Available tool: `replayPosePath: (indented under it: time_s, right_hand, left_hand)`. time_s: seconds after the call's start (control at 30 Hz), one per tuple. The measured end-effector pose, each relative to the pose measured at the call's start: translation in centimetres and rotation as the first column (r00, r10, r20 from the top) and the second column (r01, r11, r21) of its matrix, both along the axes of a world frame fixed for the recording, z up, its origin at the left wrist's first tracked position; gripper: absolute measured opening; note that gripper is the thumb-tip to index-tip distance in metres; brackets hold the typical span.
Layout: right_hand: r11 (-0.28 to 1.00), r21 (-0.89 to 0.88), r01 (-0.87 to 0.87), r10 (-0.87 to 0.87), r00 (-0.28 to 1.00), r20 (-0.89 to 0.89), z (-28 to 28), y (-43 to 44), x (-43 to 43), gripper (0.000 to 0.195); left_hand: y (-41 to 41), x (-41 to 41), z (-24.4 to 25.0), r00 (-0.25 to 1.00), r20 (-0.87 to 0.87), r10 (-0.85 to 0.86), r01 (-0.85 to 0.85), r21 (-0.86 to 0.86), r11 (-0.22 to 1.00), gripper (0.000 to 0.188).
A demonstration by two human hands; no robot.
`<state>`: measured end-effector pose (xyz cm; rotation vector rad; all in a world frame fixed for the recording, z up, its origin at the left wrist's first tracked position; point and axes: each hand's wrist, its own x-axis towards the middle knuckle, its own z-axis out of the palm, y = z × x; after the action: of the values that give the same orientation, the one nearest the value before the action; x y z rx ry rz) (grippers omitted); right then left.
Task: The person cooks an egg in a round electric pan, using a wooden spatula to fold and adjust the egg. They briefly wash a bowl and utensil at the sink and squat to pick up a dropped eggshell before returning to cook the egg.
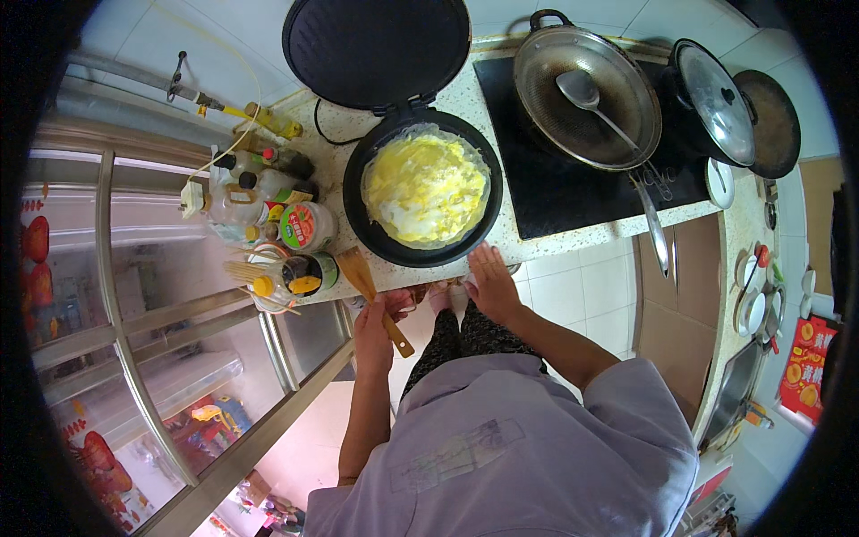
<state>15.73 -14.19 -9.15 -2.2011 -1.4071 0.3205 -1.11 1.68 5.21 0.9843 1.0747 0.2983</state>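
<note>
In the head view, my left hand (376, 329) grips the handle of a wooden spatula (359, 274), whose flat blade points up toward the counter, left of the electric griddle pan. My right hand (493, 285) holds nothing; its fingers lie near the counter's front edge, just below the pan's right rim. A round flat pancake with yellow egg (426, 186) lies in the black lower plate of the electric griddle (356, 221). The griddle's black lid (377, 50) stands raised behind it, on its hinge.
At left stand several bottles, a plastic jar (309, 226) and a holder with wooden chopsticks (245, 272). A black cooktop (537, 208) at right bears a wok (537, 121) with a metal spatula (578, 89) in it, and a lidded pot (715, 101). A metal handle (654, 231) juts over the counter's front edge.
</note>
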Motion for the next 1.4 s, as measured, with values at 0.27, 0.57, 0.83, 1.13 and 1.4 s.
replayPosePath:
  time_s: [0.27,0.57,0.83,1.13,1.4]
  right_hand:
    - [0.991,0.029,-0.133,0.132,0.991,0.030,-1.4,0.3,-2.5,0.057]
    - [0.938,0.262,0.228,-0.049,0.834,-0.550,0.9,-1.0,-2.2,0.026]
    - [0.635,-0.518,0.572,-0.477,-0.237,-0.846,-2.0,-0.6,-1.5,0.043]
    - [0.659,-0.462,0.594,-0.537,-0.059,-0.841,-5.2,-0.1,-0.4,0.047]
    - [0.258,-0.449,0.855,-0.555,-0.249,-0.794,-4.3,-6.6,5.9,0.043]
  left_hand:
    - [0.3,-1.0,-0.5,1.000,-0.010,-0.010,0.010,-0.001,1.000,0.038]
    - [1.6,-1.2,-0.6,0.995,0.043,-0.085,0.086,-0.004,0.996,0.039]
    - [2.8,-1.5,-0.8,0.989,0.067,-0.129,0.130,-0.012,0.991,0.040]
    - [3.5,-2.4,-1.2,0.974,0.078,-0.213,0.215,-0.017,0.977,0.039]
    - [2.9,-2.0,-0.2,0.945,0.055,-0.323,0.320,0.050,0.946,0.040]
